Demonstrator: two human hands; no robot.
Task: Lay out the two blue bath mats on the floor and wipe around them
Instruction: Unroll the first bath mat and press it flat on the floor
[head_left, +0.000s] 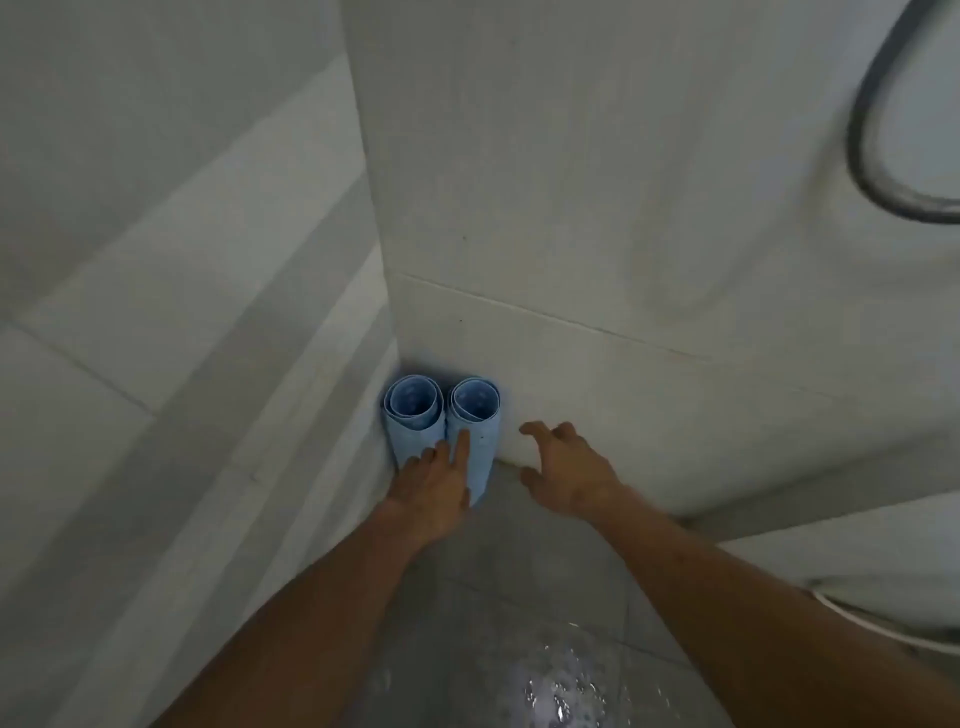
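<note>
Where tiled walls (623, 208) meet wet floor (519, 649), rolled mats (415, 415) upright; left hand (434, 483) touching, right hand (566, 467) spread, empty.

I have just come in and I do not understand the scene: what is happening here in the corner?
A person is reaching down into the corner of a tiled room. Two blue bath mats are rolled up and stand upright side by side against the wall: the left roll in the corner, the right roll beside it. The left hand lies open against the fronts of the rolls, one finger on the right roll. The right hand is open and apart from them. Neither mat is unrolled yet. The floor nearer the camera looks wet.
</note>
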